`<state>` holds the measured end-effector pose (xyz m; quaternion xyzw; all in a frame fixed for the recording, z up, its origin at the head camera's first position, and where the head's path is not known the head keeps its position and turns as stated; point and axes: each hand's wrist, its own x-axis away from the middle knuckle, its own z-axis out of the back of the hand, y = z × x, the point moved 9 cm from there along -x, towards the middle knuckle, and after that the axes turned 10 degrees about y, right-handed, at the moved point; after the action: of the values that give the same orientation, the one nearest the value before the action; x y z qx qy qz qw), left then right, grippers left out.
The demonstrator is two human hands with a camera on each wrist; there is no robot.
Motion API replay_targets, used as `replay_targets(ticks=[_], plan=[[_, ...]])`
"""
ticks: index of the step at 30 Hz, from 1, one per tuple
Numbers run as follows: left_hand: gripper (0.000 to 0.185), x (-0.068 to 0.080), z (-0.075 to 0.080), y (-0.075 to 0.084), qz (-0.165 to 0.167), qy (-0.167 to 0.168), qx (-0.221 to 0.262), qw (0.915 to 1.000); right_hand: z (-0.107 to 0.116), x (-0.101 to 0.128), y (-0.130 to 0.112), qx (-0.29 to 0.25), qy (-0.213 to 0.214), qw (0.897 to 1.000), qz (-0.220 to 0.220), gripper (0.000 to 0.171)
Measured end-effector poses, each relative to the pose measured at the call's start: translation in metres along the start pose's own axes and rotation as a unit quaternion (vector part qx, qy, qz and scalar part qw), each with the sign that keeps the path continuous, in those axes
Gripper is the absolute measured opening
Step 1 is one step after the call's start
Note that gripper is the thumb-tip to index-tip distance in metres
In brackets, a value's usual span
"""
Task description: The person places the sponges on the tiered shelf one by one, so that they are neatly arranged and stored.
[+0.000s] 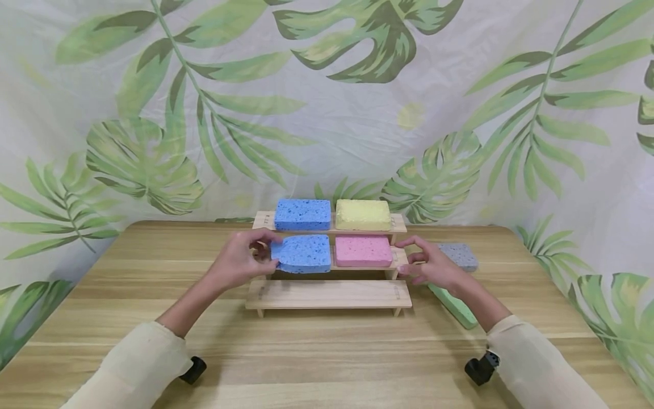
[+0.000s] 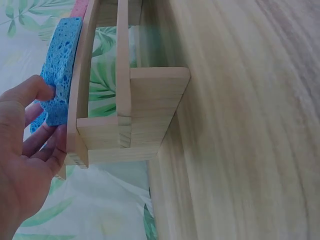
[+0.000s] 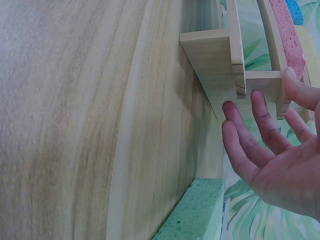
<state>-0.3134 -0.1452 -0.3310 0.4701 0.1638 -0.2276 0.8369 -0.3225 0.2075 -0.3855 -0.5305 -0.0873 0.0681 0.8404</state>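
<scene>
On the middle tier of the wooden rack [image 1: 327, 294], left half: front blue sponge [image 1: 305, 254], its outer end pinched by the left hand [image 1: 239, 259], that grip narrow and visibly denting the foam. Right hand [image 1: 435, 268]: grip loosely wide at the outer end of the pink sponge [image 1: 364, 251]; contact I cannot tell. Step in hand, by my judgement: seating the blue sponge. Next move calls for easing the pinch evenly, without dragging the sponge sideways.
</scene>
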Motion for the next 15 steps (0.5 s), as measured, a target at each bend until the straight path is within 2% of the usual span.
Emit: replay_targets(ticks=[7,15], plan=[[0.027,0.0019,-0.0008,-0.0011,-0.015,-0.002,-0.033,0.9993,0.0004,0.0016,-0.0015,0.0,0.001,1.0,0.0,0.054],[0.027,0.0026,0.0003,0.0004,-0.039,-0.028,-0.073,0.9962,-0.0001,0.0012,-0.0012,-0.003,-0.002,1.0,0.0,0.055]])
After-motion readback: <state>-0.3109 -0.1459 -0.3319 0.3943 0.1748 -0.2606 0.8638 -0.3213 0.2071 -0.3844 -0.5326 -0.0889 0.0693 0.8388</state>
